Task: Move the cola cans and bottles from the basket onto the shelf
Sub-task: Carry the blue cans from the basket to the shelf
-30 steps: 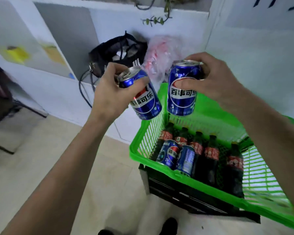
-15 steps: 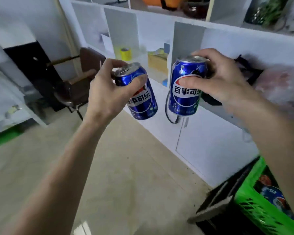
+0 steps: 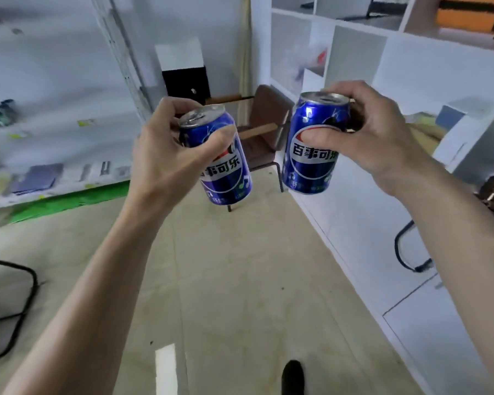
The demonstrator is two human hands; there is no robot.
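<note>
I hold two blue cola cans in front of me, above the floor. My left hand (image 3: 166, 155) grips the left cola can (image 3: 226, 172), which tilts with its top toward the left. My right hand (image 3: 374, 135) is closed around the right cola can (image 3: 311, 158), which stands nearly upright. The cans are a hand's width apart. The white shelf unit (image 3: 422, 69) with open compartments runs along the right side. The basket is out of view.
A brown chair (image 3: 264, 129) stands ahead against the shelf's near end. A black cable (image 3: 405, 252) hangs off the shelf's lower cabinet. A black metal frame (image 3: 9, 306) sits at the left edge. My shoe (image 3: 293, 376) shows on the tiled floor below.
The view has swung left, away from the green basket, which has left the frame. Both hands keep their cans held up in front, and the shelf now runs along the right.
</note>
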